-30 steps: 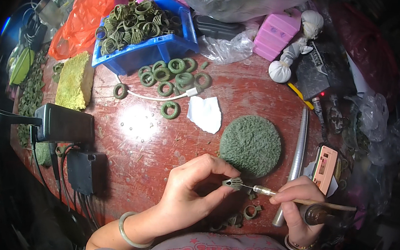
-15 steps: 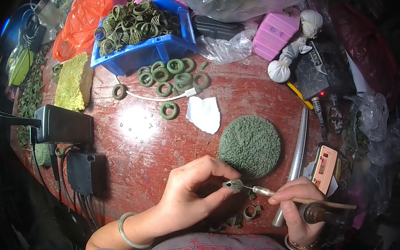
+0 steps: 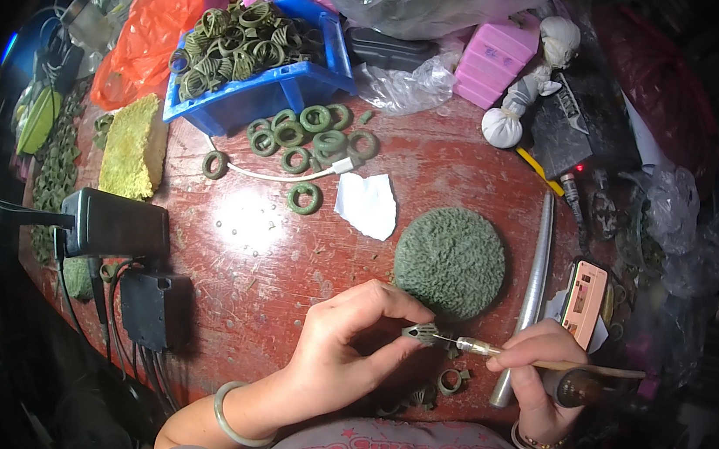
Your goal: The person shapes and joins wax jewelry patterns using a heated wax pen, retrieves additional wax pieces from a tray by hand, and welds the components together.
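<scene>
My left hand [image 3: 348, 333] is closed, pinching a small green carved ring [image 3: 420, 333] with slatted sides between thumb and fingertips. In my right hand [image 3: 539, 353] is a needle tool [image 3: 474, 346] with a fine tip, a shiny collar and a thin wooden handle. Its tip points left and reaches the ring's right side; whether it touches cannot be told. Just beyond both hands lies a round, textured green pad [image 3: 450, 262]. A dark round knob [image 3: 579, 388] shows beside my right hand. Loose carved rings [image 3: 450, 381] lie between me and the ring I hold.
A blue bin [image 3: 260, 83] heaped with carved rings stands at the back left, with plain green rings [image 3: 303, 198] before it. White paper [image 3: 367, 206] lies mid-table. A tapered metal rod [image 3: 534, 278] lies right of the pad. Black boxes with cables [image 3: 153, 308] stand left.
The needle tool and my right hand have shifted slightly to the right. The ring has turned a little in my left fingertips. The other things on the table look the same.
</scene>
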A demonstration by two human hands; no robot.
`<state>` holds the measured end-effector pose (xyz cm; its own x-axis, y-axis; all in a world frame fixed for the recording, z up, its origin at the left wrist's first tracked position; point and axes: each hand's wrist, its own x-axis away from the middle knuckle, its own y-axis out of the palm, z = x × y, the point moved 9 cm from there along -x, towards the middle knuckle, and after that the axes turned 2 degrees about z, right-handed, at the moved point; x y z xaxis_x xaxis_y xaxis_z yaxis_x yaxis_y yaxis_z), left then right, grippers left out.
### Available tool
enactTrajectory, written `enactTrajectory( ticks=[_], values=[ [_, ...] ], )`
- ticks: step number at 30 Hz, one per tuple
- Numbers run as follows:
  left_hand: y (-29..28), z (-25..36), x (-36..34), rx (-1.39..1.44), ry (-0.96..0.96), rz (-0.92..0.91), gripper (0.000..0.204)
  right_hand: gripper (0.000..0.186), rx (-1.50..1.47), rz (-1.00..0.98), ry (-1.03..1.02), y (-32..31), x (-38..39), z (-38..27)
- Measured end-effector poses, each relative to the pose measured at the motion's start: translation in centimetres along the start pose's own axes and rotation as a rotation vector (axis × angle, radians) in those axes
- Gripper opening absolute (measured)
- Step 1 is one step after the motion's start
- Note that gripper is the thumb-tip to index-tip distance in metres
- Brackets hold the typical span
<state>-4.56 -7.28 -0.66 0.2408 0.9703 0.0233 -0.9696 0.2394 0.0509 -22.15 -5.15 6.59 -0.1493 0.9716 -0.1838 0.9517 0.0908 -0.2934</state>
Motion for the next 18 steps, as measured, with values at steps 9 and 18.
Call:
enactTrajectory(
  ticks=[9, 18],
  values=[
    [0.3, 2.4, -0.4, -0.195, 0.192, -0.058, 0.027, 0.014, 0.047, -0.059, -0.041, 0.9, -0.5, -0.2],
    [0.0, 2.1, -0.4, -0.231, 0.167, -0.044, 0.027, 0.013, -0.194, -0.07, 0.073, 0.0, 0.2, 0.4]
  ],
)
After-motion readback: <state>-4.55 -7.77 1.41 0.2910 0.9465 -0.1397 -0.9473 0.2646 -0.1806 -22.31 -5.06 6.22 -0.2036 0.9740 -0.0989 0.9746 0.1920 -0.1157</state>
